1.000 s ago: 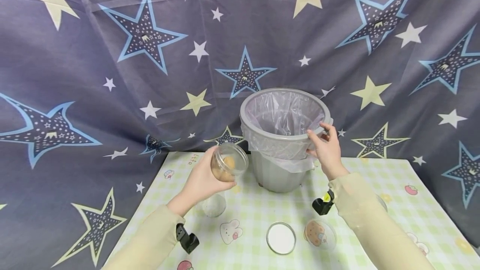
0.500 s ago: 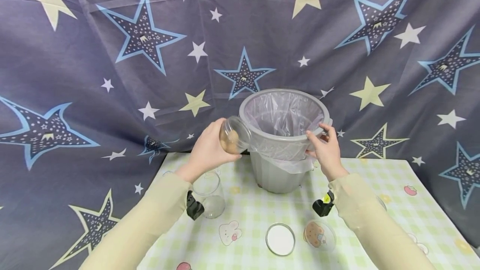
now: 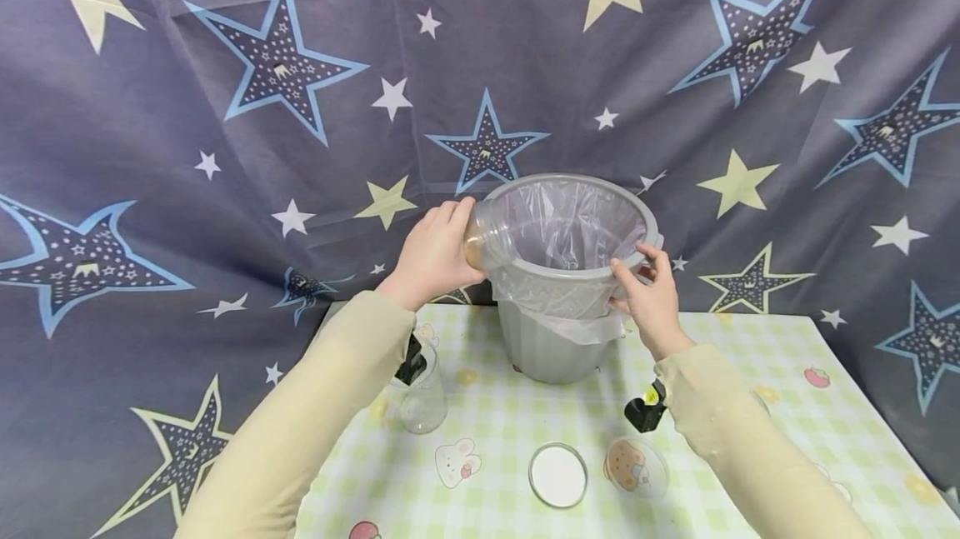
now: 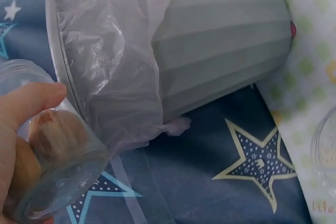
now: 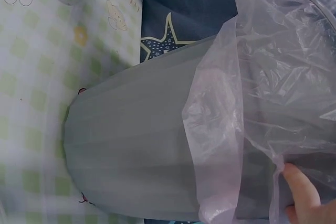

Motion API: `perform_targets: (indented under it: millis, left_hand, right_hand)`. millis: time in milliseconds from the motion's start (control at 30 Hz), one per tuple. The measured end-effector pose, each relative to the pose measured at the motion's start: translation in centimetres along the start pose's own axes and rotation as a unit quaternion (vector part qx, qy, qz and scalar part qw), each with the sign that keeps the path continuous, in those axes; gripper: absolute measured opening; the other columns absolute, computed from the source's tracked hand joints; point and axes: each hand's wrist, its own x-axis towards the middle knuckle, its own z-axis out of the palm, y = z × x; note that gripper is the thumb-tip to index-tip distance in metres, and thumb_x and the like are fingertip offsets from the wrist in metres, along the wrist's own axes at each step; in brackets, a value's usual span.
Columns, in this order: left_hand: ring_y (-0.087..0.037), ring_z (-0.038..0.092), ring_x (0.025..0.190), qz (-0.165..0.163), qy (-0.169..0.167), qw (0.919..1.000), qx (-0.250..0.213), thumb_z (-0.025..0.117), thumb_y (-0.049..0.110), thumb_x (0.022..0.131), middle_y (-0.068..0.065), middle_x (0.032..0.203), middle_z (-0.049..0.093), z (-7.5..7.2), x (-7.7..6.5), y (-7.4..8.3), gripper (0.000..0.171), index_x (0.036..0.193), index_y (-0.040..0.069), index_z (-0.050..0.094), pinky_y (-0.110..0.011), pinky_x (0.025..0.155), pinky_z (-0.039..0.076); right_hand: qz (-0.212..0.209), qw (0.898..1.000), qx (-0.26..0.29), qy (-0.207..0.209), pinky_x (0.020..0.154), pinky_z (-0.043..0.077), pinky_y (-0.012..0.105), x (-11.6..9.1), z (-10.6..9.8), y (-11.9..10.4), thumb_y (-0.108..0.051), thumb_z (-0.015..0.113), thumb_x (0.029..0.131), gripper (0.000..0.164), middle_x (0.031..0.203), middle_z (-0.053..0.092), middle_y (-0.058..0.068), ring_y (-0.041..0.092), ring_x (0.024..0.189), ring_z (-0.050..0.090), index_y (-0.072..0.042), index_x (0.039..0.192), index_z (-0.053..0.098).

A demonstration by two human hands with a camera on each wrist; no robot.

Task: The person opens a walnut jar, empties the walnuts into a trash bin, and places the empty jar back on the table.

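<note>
My left hand (image 3: 438, 256) grips a clear jar (image 3: 495, 235), tipped on its side with its mouth over the left rim of a grey trash bin (image 3: 543, 347). Brown roundish pieces (image 4: 55, 135) lie inside the jar, seen through its wall in the left wrist view. A translucent plastic bag (image 3: 570, 227) lines the bin and folds down over its outside. At the bin's right front, my right hand (image 3: 651, 297) holds the rim, thumb and fingers around it. In the right wrist view a fingertip (image 5: 299, 182) presses on the bag's folded edge.
Another clear jar (image 3: 423, 406) stands on the checked tablecloth (image 3: 495, 514) below my left forearm. Near the front lie a metal-rimmed round lid (image 3: 558, 476) and a clear disc (image 3: 654, 472). A star-patterned curtain (image 3: 337, 147) hangs behind the bin.
My left hand has raised the jar up and right to the bin's rim, tipping it from slanted to sideways. My right hand stays on the rim.
</note>
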Motion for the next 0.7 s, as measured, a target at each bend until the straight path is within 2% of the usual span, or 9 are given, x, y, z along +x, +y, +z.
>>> perform_targets:
  millis: [233,433,500,700]
  left_hand:
    - [-0.037,0.052,0.115,0.063,0.011,0.9964,0.056,0.083,0.027,0.06,-0.019,0.122,0.054,-0.4,0.6,0.5,0.095,0.139,-0.002,0.039,-0.042,0.104,0.04]
    - [-0.035,0.055,0.106,0.142,0.066,0.9791,0.129,0.087,0.025,0.056,-0.017,0.113,0.057,-0.5,1.3,0.5,0.089,0.13,-0.001,0.047,-0.044,0.101,0.041]
    - [-0.035,0.055,0.106,0.149,0.072,0.9768,0.137,0.088,0.024,0.055,-0.017,0.112,0.057,-0.5,1.6,0.5,0.089,0.13,-0.001,0.048,-0.044,0.101,0.041]
    - [-0.035,0.055,0.106,0.146,0.067,0.9773,0.138,0.087,0.023,0.055,-0.018,0.114,0.057,-0.3,2.1,0.7,0.089,0.131,-0.001,0.046,-0.044,0.101,0.041]
  right_hand:
    - [0.0,1.0,0.001,-0.001,0.088,0.052,0.046,0.0,-0.2,0.1,-0.022,0.056,0.094,0.057,0.12,0.03,0.011,0.023,0.104,0.044,-0.013,0.144,0.03]
    - [0.006,1.0,0.002,0.002,0.087,0.052,0.045,0.1,-0.2,0.3,-0.021,0.057,0.094,0.056,0.119,0.031,0.011,0.023,0.102,0.045,-0.012,0.143,0.031]
    - [0.004,1.0,0.002,0.001,0.087,0.053,0.045,0.2,-0.2,0.3,-0.021,0.057,0.094,0.056,0.118,0.031,0.011,0.023,0.102,0.045,-0.012,0.143,0.032]
    - [-0.005,1.0,0.0,0.003,0.086,0.053,0.045,0.4,-0.2,0.3,-0.021,0.057,0.093,0.055,0.115,0.034,0.009,0.021,0.099,0.045,-0.012,0.142,0.033]
